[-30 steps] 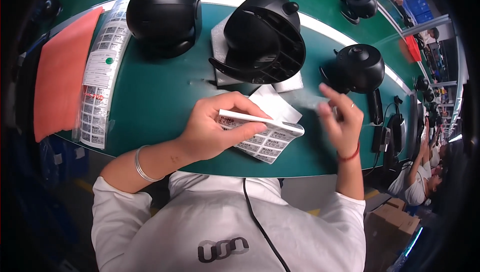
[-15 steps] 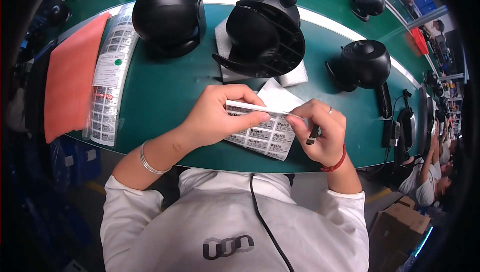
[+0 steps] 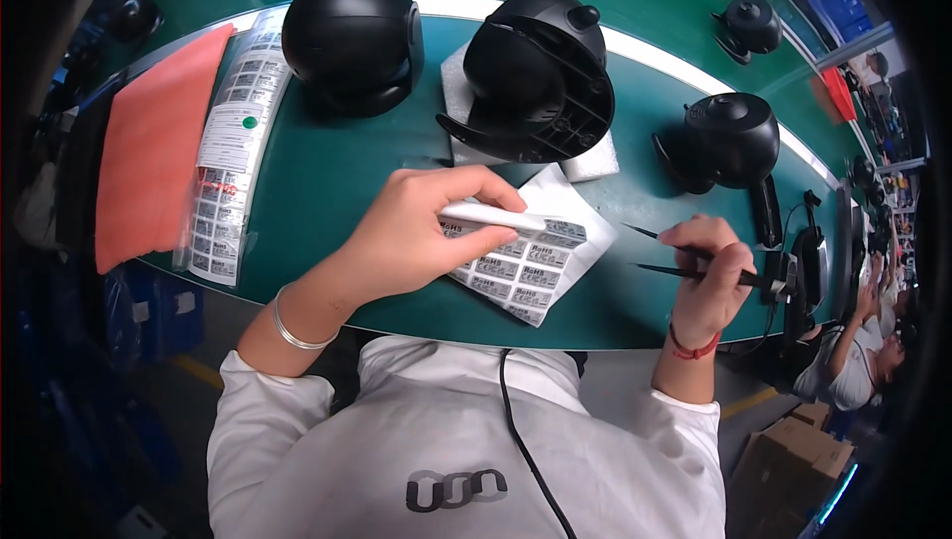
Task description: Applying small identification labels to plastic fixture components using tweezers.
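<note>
Between its thumb and fingers, my left hand (image 3: 426,227) pinches a sheet of labels (image 3: 511,281), white with rows of grey printed stickers. Its upper edge is folded over along the fingers. A plain white backing sheet (image 3: 583,232) shows behind it. My right hand (image 3: 710,266) is closed on black tweezers (image 3: 684,269); their two tips stand apart, pointing left toward the sheet without touching it. Beyond the left hand, a black rounded device (image 3: 540,73) lies tipped on white foam (image 3: 595,160), its hollow underside showing.
A second black device (image 3: 349,48) stands at the back left, another (image 3: 732,137) at the right. Bagged label sheets (image 3: 233,152) and an orange-pink foam sheet (image 3: 159,147) lie on the left. Black cables and a dark object (image 3: 808,266) sit at the right edge. Cardboard boxes (image 3: 793,460) stand on the floor.
My right hand has left the sheet's edge and moved right, and its tweezers now point leftward with tips apart. My left hand still holds the sheet, now tilted differently. The whole view has shifted slightly.
</note>
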Action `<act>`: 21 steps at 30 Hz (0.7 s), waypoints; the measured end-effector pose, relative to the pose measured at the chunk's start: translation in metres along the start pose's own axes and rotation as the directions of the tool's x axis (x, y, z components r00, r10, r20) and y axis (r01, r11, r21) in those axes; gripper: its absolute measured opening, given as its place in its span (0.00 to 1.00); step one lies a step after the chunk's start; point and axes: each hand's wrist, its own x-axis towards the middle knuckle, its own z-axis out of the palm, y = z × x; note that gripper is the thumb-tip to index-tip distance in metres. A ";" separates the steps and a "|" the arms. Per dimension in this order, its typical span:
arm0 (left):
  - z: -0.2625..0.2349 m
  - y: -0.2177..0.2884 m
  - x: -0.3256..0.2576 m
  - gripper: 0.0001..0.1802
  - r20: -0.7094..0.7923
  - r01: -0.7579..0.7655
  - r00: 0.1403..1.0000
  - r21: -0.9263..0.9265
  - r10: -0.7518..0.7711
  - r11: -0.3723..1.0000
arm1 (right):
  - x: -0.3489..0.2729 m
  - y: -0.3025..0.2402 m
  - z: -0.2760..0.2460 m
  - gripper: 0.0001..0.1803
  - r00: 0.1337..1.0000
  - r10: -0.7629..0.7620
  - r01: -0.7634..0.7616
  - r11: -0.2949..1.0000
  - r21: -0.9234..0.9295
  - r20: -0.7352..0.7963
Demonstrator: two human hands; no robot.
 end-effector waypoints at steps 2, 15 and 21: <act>-0.002 0.000 -0.006 0.09 -0.072 -0.053 0.996 0.047 0.056 0.997 | -0.002 -0.002 0.005 0.23 1.000 0.003 -0.004 0.999 0.034 0.025; -0.006 -0.015 -0.013 0.16 -0.181 -0.060 0.982 -0.002 0.059 0.998 | 0.009 -0.025 0.033 0.13 0.944 -0.166 0.215 0.965 -0.148 0.286; -0.009 -0.010 -0.015 0.30 -0.081 0.002 0.997 -0.028 -0.004 1.000 | 0.008 -0.023 0.035 0.11 0.946 -0.191 0.241 0.954 -0.176 0.260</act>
